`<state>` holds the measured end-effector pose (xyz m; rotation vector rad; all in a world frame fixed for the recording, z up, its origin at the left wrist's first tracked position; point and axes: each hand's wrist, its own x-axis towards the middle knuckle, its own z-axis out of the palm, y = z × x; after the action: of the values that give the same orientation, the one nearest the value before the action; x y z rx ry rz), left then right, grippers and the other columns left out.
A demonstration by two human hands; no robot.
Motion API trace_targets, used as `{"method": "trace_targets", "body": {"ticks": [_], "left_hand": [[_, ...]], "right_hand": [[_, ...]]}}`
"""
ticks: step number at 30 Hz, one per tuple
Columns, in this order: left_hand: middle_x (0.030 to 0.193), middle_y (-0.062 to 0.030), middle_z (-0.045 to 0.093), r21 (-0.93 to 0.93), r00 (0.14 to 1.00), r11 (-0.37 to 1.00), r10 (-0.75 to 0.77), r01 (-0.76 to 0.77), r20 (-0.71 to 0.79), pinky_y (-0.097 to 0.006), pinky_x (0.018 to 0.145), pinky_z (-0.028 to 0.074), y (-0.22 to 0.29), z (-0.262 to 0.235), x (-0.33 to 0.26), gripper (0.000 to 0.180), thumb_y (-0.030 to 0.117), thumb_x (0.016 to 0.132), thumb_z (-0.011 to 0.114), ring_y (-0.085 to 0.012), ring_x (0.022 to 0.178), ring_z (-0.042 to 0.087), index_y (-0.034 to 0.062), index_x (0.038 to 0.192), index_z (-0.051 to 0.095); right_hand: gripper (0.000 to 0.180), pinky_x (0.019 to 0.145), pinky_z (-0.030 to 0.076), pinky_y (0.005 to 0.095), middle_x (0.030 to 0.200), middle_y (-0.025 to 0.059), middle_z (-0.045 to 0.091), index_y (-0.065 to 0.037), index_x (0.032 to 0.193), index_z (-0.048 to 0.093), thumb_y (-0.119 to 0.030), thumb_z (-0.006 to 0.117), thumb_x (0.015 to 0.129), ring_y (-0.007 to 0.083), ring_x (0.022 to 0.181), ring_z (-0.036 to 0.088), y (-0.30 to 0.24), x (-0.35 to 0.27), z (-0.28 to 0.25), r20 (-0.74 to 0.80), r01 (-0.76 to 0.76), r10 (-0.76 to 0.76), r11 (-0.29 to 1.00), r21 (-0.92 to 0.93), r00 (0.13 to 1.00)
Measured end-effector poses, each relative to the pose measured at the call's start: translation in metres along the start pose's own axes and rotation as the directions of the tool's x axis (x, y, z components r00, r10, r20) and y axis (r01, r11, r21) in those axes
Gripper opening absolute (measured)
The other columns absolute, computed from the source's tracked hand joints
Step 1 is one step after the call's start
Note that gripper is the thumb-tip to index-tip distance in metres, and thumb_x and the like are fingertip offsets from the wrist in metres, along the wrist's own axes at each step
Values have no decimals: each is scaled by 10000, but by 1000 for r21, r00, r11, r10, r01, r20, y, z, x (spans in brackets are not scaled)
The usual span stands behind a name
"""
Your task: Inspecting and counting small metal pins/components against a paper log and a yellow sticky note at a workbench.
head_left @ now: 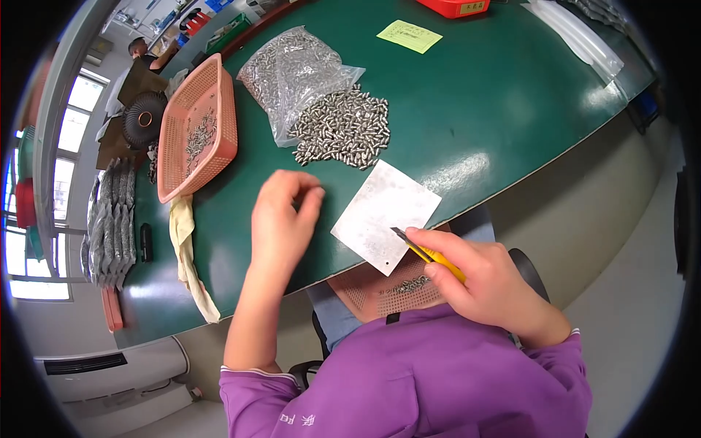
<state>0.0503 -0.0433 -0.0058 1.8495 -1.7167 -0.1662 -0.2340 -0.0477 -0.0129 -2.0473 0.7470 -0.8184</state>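
At the near edge of the dark green table (467, 109), the right hand (485, 281) is curled tight around a yellow-handled utility knife (431, 254), its dark blade tip resting on the lower right edge of a flat, dull grey square metal plate (385, 215). The knife's long axis runs from the fist up and to the left, toward the plate, which lies tilted like a diamond and partly overhangs the table edge. The left hand (281, 219) hovers just left of the plate, fingertips pinched together as if on 1 small piece, though I cannot tell what, if anything, is between them. Beyond both hands sits a heap of small silvery metal pins (343, 130) spilling from a clear plastic bag (292, 69); the left hand is the nearer to it. A salmon-pink mesh plastic basket (201, 128) stands further left, and a 2nd similar tray (380, 292) rests on the lap.
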Motion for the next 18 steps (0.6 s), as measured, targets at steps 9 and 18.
{"method": "trace_targets", "body": {"ticks": [9, 18], "left_hand": [[862, -97, 628, 178, 998, 982, -61, 56, 21, -406, 763, 524, -25, 7, 32, 101, 85, 845, 712, -277, 851, 644, 33, 892, 639], [889, -23, 613, -370, 974, 903, -178, 219, 142, -245, 687, 483, 14, 1, -11, 81, 32, 910, 672, -99, 748, 551, -8, 950, 614]], "right_hand": [[446, 629, 562, 404, 978, 140, 734, -78, 1346, 603, -56, 651, 903, 311, 732, 703, 1, -4, 1, -6, 29, -29, 999, -18, 1000], [441, 652, 565, 412, 1012, 155, 732, -70, 1349, 597, -47, 639, 910, 321, 771, 711, 6, 2, 3, -20, 24, -24, 1000, 9, 1000]]}}
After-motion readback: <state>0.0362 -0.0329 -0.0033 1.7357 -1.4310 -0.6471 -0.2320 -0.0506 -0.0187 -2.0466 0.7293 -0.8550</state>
